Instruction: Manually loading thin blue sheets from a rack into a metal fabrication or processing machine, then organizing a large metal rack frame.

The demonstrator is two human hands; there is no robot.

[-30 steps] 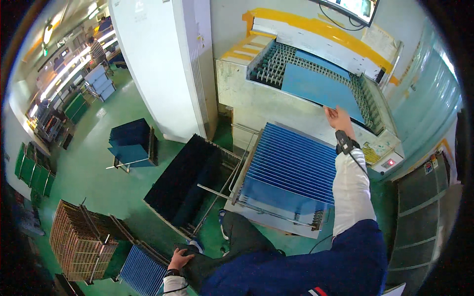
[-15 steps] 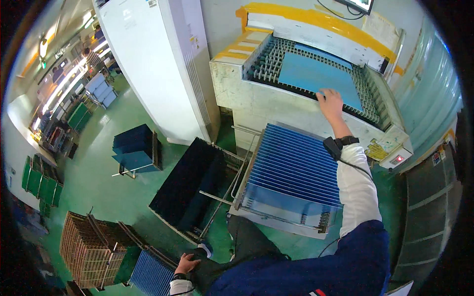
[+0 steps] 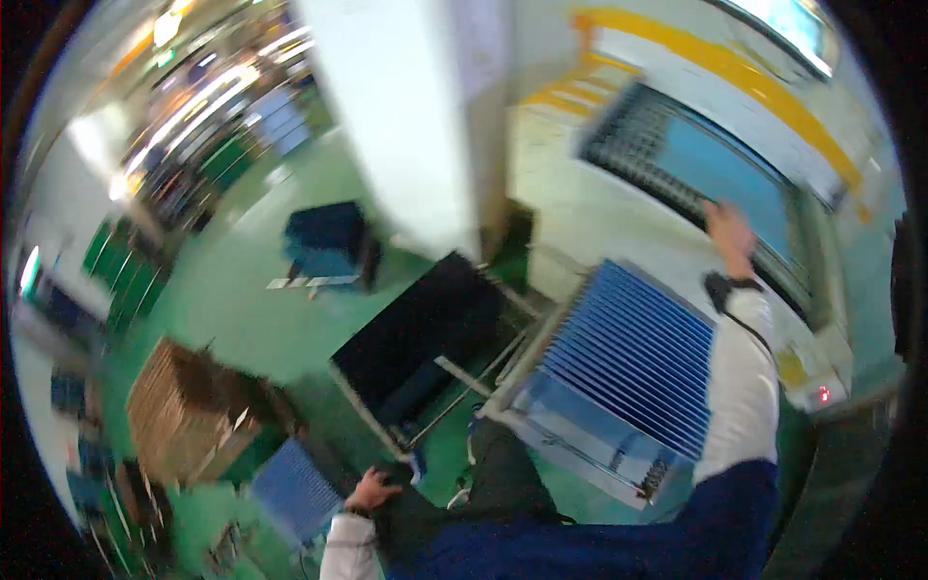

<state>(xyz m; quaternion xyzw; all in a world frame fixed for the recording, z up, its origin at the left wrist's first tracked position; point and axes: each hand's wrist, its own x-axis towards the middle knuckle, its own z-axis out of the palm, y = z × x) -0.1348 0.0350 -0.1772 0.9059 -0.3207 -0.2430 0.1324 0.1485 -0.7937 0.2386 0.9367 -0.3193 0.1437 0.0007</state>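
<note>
My right hand (image 3: 732,232) reaches over the near edge of a roller conveyor (image 3: 619,135). Its fingers are stretched out beside a flat blue panel (image 3: 725,164) lying on the rollers; motion blur hides whether they touch it. Below my right forearm stands a rack (image 3: 512,385) filled with several upright blue panels (image 3: 628,358) in close rows. My left hand (image 3: 372,490) rests on my knee at the lower middle, fingers apart and holding nothing.
Left of the blue rack sits a rack of dark panels (image 3: 420,333), with a smaller dark stack (image 3: 329,242) farther off. A brown slatted rack (image 3: 188,416) and blue ribbed panels (image 3: 295,491) stand at lower left. A white cabinet (image 3: 391,106) rises beside the conveyor.
The whole view has swung, so the scene sits farther right and is blurred. My right hand stays by the conveyor's near edge, and my left hand remains on my knee.
</note>
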